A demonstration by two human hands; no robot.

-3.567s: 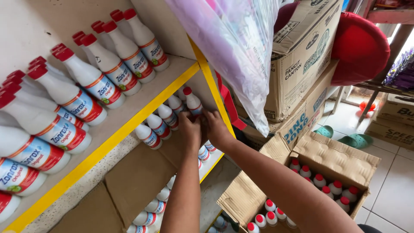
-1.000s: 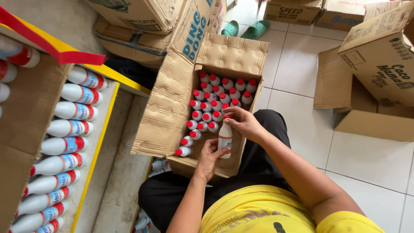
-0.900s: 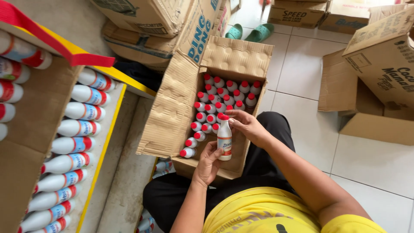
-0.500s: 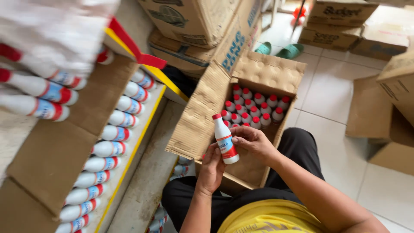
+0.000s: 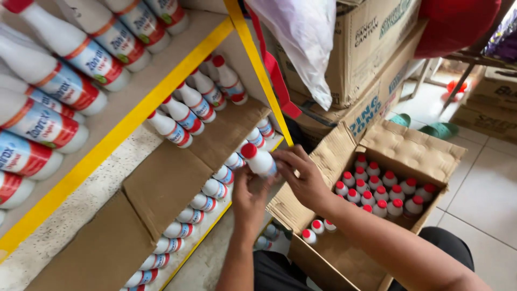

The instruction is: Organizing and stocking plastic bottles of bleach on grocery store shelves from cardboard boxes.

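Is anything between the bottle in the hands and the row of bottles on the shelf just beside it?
Nothing visible. Both hands, left hand and right hand, hold the white red-capped bottle right beside the row of bottles on the shelf, with only open air between them.

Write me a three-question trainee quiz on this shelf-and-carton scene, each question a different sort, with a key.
1. True or false: the small bottle is held by both the left hand and the right hand.
2. The bottle caps in the open carton are: A) blue B) red C) green.
3. Fill in: the shelf edge is painted ____.

Key: 1 true; 2 B; 3 yellow.
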